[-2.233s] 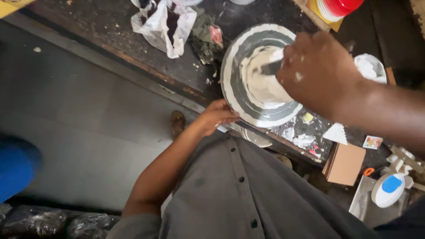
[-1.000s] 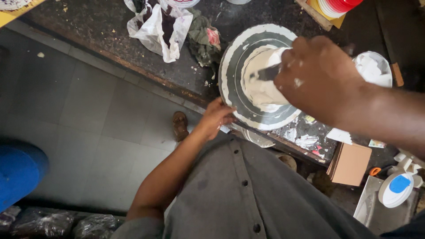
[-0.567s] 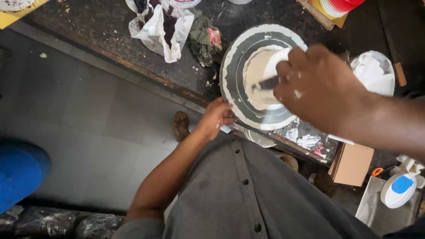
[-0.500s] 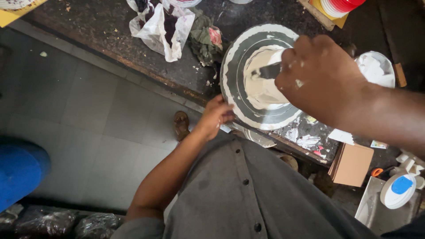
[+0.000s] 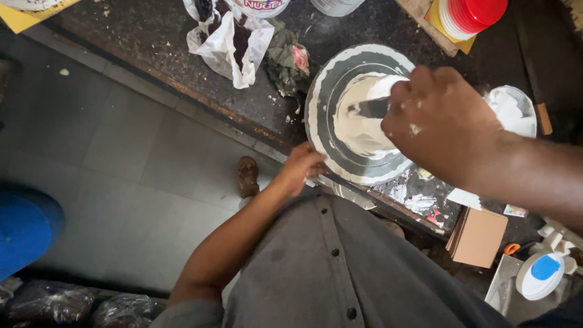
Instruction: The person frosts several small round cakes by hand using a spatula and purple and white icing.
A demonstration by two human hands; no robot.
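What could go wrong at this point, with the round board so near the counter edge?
The round board slightly overhangs the counter edge, steadied only by the left hand; it might tip. The right hand presses a spatula into white cream, which might smear onto the shirt.

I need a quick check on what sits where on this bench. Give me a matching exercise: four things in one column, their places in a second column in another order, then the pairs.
Things:
1. left hand
2. right hand
3. white bag
4. red lid

Places:
A. top right corner of the bench
B. on the near rim of the round board
C. over the white cake, holding a spatula
D. left of the board, beside a crumpled cloth

Pairs: 1-B, 2-C, 3-D, 4-A
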